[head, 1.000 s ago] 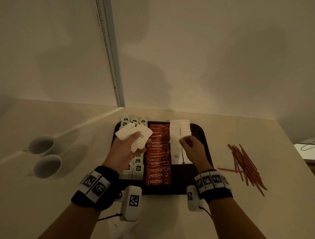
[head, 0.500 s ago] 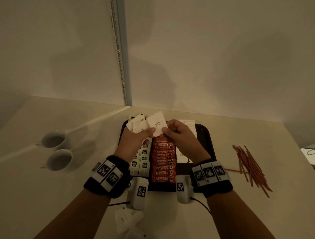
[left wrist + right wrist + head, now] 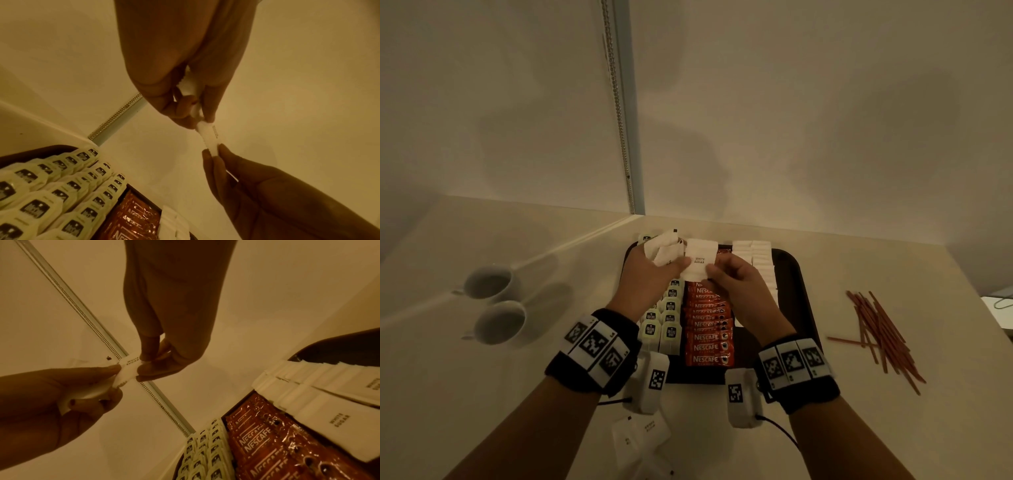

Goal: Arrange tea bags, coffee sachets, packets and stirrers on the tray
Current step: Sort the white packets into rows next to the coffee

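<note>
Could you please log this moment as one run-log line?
left hand: holds sugar packet bundle | right hand: pinches white sugar packet | above tray | stirrers: on table

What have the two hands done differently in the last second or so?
The right hand left the sugar rows on the tray, crossed to the left hand and pinched one white sugar packet from its bunch. Stirrers and cups stayed put.
</note>
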